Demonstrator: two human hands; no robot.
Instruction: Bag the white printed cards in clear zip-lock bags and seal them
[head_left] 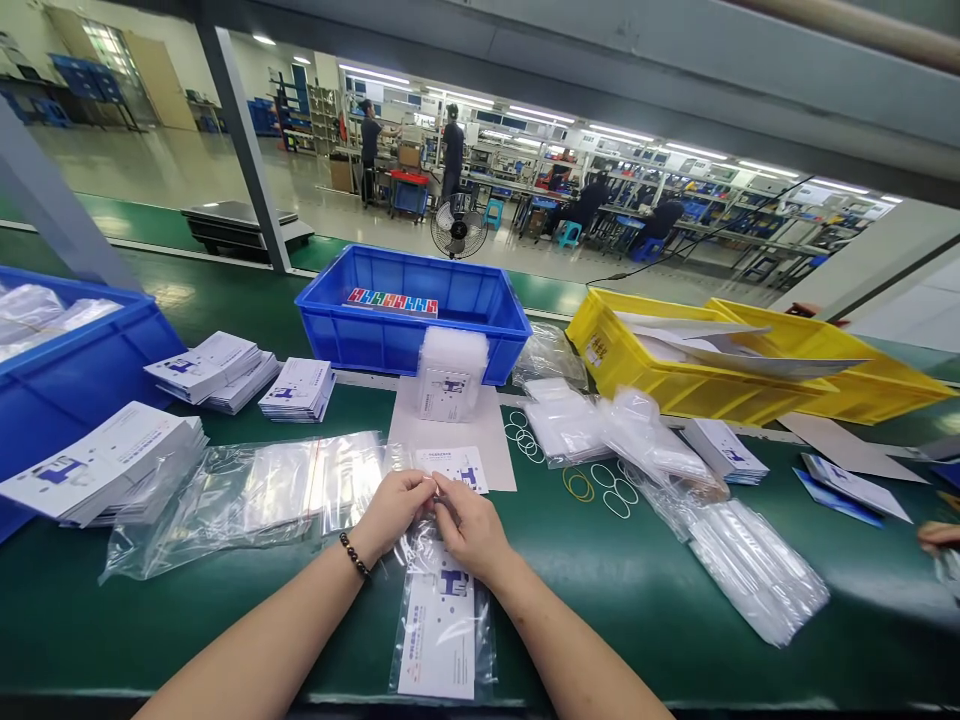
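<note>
My left hand (394, 512) and my right hand (471, 530) meet at the near middle of the green table, both pinching the top edge of a clear plastic bag (444, 630). The bag lies toward me and holds a white leaflet with blue print (442, 640). A dark bead bracelet circles my left wrist. Just beyond my fingers lies another white leaflet (454, 467) on a white sheet. A pile of empty clear bags (262, 495) lies left of my hands.
Leaflet stacks (105, 465) (217, 370) (298, 388) lie left. A blue bin (409, 305) stands behind, another blue bin (60, 370) far left, yellow bins (675, 375) right. Rubber bands (577, 485) and bagged packs (750, 565) lie right. Another person's fingers (937, 537) show at the right edge.
</note>
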